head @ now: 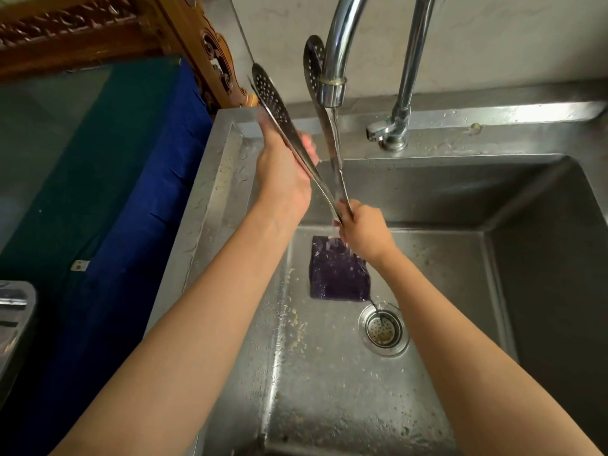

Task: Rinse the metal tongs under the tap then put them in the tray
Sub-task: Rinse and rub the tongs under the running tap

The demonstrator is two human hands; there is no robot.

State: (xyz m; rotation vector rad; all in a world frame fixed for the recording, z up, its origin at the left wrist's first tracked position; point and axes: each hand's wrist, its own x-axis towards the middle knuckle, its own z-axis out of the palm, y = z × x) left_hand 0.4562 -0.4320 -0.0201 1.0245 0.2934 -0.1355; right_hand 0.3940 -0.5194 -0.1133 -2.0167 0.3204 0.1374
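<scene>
The metal tongs (273,100) have two perforated paddle ends and stand spread apart, tips up, over the sink. My right hand (365,230) grips their hinged end low above the basin. My left hand (284,169) wraps around the left arm of the tongs. The right arm of the tongs runs up behind the spout of the chrome tap (332,90), and water streams down along it onto my right hand. A metal tray (18,311) shows at the left edge of the frame, only partly in view.
The steel sink (460,185) is wet, with food bits on its floor. A dark purple cloth (339,274) lies in the basin beside the drain strainer (383,329). A blue cloth (125,179) covers the counter on the left. Carved wooden furniture (184,37) stands behind it.
</scene>
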